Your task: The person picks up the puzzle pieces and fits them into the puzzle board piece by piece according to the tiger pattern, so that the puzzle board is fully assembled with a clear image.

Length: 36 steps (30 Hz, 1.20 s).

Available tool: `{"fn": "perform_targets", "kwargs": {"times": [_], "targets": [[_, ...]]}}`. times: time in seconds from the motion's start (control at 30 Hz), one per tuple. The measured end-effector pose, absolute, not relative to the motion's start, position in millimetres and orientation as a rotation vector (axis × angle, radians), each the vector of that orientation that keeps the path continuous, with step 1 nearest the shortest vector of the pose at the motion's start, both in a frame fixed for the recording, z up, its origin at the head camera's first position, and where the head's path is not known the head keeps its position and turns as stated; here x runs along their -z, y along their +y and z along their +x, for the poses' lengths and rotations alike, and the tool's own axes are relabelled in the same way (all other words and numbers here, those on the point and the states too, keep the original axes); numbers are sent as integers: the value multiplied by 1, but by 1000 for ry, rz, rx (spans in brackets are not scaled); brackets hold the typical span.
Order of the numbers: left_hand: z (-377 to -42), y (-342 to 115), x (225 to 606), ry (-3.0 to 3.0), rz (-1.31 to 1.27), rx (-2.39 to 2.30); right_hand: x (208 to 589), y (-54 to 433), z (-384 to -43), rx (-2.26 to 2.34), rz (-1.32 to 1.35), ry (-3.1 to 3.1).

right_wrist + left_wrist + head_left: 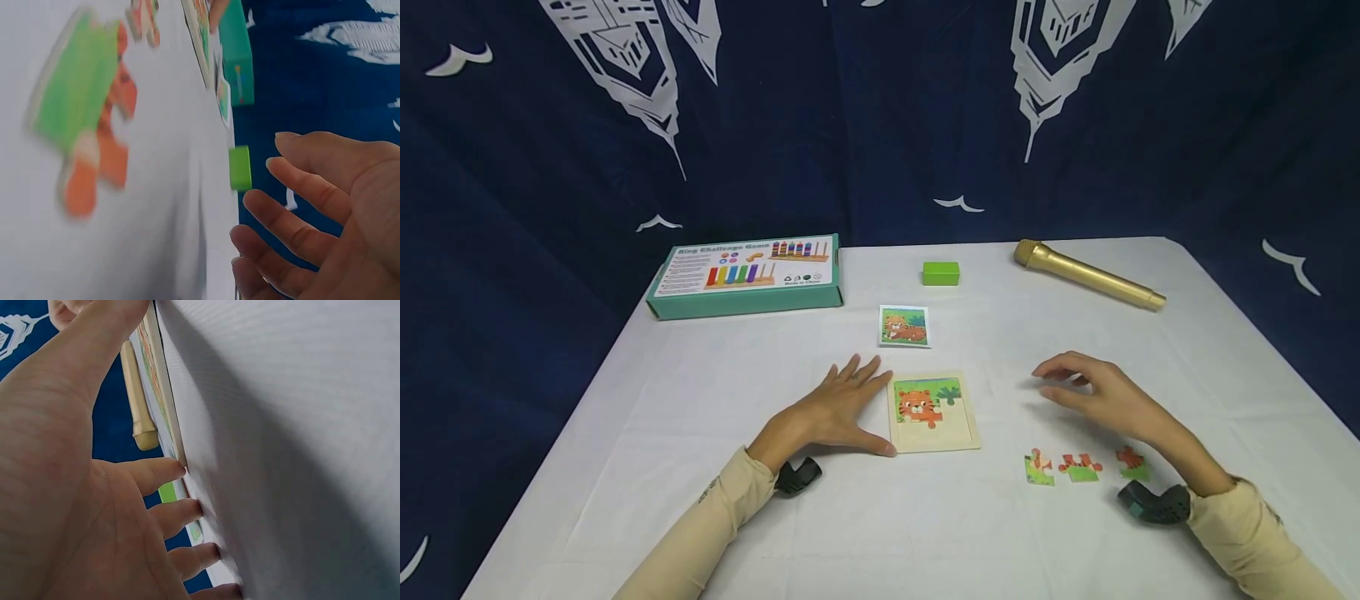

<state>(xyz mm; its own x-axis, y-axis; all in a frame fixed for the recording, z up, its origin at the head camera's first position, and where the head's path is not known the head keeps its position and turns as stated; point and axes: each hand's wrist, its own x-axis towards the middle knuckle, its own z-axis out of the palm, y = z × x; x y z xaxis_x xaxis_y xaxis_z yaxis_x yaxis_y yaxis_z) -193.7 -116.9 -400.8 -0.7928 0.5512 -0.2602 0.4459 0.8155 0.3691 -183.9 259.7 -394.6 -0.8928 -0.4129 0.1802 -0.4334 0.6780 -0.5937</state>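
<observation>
A square wooden puzzle board (935, 442) lies mid-table, partly filled with pieces showing a tiger's face and a green plant. My left hand (842, 410) spreads its fingers at the board's left side, thumb at the lower corner and index fingertip at the upper one. In the left wrist view the hand's fingertips (177, 515) rest along the table. To the right, my right hand (1097, 392) hovers over the cloth, fingers loosely bent and holding nothing. Below it lie three loose puzzle pieces: a left one (1039, 468), a middle one (1081, 468) and a right one (1132, 463).
Behind the board lies a small tiger picture card (905, 326), with a green block (941, 273) farther back. A teal Ring Challenge Game box (745, 277) occupies the back left, a gold microphone (1090, 275) the back right. A dark blue patterned curtain (895, 125) hangs behind the white-covered table.
</observation>
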Motion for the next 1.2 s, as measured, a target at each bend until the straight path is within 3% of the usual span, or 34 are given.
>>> {"fn": "perform_targets", "kwargs": {"times": [0.67,1.2], "targets": [[-193,-117,401,2641,755,-423,407,337,-163,-942,486,-2981],[-194,-117,401,2645,760,-401,416,345,-161,-899,513,-2968]]}}
